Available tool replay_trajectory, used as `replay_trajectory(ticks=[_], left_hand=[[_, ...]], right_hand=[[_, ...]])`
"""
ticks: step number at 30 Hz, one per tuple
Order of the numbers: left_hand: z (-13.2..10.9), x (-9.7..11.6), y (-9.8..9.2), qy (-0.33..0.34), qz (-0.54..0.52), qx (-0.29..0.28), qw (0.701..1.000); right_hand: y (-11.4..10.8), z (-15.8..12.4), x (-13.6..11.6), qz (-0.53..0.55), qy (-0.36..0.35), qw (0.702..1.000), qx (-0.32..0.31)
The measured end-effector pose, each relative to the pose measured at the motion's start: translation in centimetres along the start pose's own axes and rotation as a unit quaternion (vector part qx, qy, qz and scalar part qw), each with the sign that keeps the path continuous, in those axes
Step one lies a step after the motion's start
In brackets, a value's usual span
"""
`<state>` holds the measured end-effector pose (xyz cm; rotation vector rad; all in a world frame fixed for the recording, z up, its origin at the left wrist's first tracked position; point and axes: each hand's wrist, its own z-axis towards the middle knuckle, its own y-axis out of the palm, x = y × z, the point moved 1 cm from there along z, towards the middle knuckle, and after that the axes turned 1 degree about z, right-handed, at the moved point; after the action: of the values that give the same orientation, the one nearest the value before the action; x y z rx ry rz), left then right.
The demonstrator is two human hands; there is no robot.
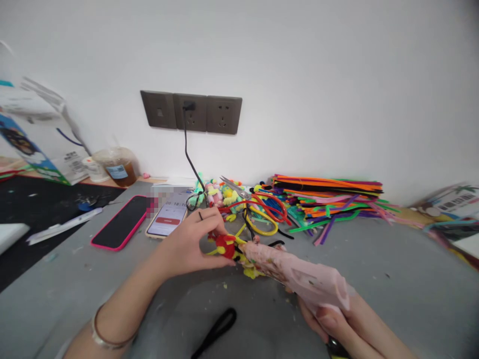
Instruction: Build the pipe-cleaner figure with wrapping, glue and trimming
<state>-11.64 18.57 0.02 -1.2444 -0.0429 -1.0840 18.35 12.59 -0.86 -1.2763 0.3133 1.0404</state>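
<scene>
Between the thumb and fingers of my left hand [189, 242] is a small red and yellow pipe-cleaner piece [226, 246], partly covered by my fingers. My right hand [333, 321] is wrapped round the handle of a pink hot glue gun [299, 274]. Its stained nozzle end points left and comes up close to the red and yellow piece; I cannot tell if they touch. Yellow fuzzy bits [253, 272] show under the nozzle. Just behind lie scissors with red handles [275, 207] and a yellow loop [275, 229].
A bundle of coloured pipe cleaners [329, 194] lies along the wall. Small fuzzy pieces [220, 192] are heaped beside it. Left are a phone showing a timer [166, 224], a pink-cased phone [121, 224] and a drink cup [121, 169]. A black cord [186, 144] hangs from the socket. A black loop [217, 329] lies in front.
</scene>
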Motion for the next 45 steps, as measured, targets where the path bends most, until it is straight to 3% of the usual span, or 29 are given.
replay_trajectory(ticks=[6,15,20,28,31,34,39,43,45], left_hand=[[0.0,-0.2,0.1,-0.005,0.005,-0.001,1.0],[0.1,-0.2,0.0,-0.007,0.013,-0.005,1.0],[0.2,-0.2,0.0,0.003,0.001,0.0,1.0],[0.2,-0.3,0.1,0.0,0.004,-0.003,1.0],[0.1,-0.6,0.2,-0.003,0.004,0.001,1.0],[0.1,-0.6,0.2,-0.006,0.0,0.007,1.0],[0.2,-0.5,0.1,-0.001,-0.004,0.01,1.0],[0.2,-0.7,0.1,0.019,-0.001,0.015,1.0],[0.2,-0.8,0.1,0.03,-0.002,0.017,0.999]], right_hand=[[-0.2,-0.4,0.6,0.014,0.05,0.998,-0.044],[-0.6,0.3,0.0,0.001,0.008,0.999,-0.046],[-0.9,0.0,0.6,0.01,0.017,0.997,-0.077],[-0.4,-0.5,1.3,0.066,0.024,0.997,-0.004],[-0.3,-0.4,1.2,0.099,0.005,0.995,-0.009],[-0.3,-0.5,1.3,0.175,0.029,0.984,-0.015],[-1.0,-0.3,2.0,0.258,0.098,0.957,0.093],[-2.6,-0.7,3.1,0.238,0.134,0.931,0.242],[-3.4,-1.2,4.0,0.219,0.16,0.921,0.279]])
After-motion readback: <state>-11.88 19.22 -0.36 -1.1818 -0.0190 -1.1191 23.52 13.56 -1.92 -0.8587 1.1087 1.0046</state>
